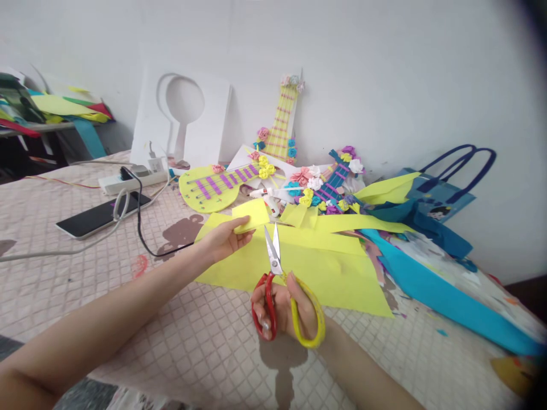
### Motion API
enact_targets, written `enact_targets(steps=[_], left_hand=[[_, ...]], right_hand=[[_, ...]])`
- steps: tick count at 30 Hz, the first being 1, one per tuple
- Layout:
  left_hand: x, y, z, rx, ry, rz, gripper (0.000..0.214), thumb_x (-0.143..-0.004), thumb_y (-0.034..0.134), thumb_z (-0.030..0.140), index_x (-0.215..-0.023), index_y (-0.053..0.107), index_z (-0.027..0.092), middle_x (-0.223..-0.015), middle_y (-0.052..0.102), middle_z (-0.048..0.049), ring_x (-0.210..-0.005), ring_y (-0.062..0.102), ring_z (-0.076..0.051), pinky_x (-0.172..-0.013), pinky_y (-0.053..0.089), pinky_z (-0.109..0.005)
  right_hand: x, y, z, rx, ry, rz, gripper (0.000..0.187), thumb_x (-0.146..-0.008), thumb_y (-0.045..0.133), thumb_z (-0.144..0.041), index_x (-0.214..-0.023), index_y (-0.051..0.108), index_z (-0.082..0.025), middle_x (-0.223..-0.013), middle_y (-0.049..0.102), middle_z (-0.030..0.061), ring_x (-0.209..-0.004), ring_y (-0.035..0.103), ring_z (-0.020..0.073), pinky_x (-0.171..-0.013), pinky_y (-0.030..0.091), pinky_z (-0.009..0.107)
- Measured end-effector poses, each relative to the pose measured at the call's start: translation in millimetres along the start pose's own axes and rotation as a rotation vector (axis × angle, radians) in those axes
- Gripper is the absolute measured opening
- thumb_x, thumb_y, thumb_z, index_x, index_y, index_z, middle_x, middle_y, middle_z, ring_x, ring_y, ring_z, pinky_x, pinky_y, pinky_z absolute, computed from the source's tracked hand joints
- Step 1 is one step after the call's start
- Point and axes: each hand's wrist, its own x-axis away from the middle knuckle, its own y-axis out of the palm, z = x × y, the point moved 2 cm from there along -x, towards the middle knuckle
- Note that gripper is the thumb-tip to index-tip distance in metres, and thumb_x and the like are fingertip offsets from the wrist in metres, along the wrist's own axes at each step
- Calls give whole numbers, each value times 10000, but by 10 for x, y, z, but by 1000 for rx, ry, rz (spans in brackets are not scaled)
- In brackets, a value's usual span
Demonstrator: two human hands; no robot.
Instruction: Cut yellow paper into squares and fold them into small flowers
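Observation:
My left hand (pixel 231 238) pinches a small square of yellow paper (pixel 253 214) between thumb and fingers. In my right hand (pixel 286 310) is a pair of scissors (pixel 274 256) with one red and one yellow handle. Its blades are parted and point up beside the square's right corner. Beneath both hands, a large yellow sheet (pixel 299 270) lies on the table. Behind the square sits a white glue gun (pixel 268 200), with a few small yellow pieces (pixel 299 216) to its right.
Decorated guitar shapes (pixel 213 185) with paper flowers stand and lie at the back. A power strip (pixel 132 181), a phone (pixel 102 215) and cables occupy the left. At right are blue paper strips (pixel 444 302) and a blue bag (pixel 448 193). A white cut-out board (pixel 209 125) leans on the wall.

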Motion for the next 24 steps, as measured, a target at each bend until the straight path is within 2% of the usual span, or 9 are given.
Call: enact_targets(steps=[14,21,24], left_hand=[[7,12,-18,-28,-20,4,31,-820,575,99,-842,570,120,-651,647,-32,-495,616,-91,-482,531,-156],[43,45,-37,-62,-42,-18,58,-802,581,64,-809,584,122,-665,650,-20,-530,634,-96,-493,533,-154],[41,47,-52,-92,-31,-64,69,-786,604,65,-830,601,119,-693,659,-23,-549,642,-100,-501,537,-157]], right_hand=[[-9,-30,8,-26,-11,4,740,-769,324,-758,-930,604,-92,-703,558,46,-530,502,120,-499,406,269],[-2,-19,-18,-25,2,20,697,-770,356,-743,-918,605,-109,-702,565,41,-532,507,129,-518,398,286],[-5,-15,-29,-19,-14,13,709,-769,344,-749,-917,608,-108,-692,555,35,-527,505,130,-510,388,281]])
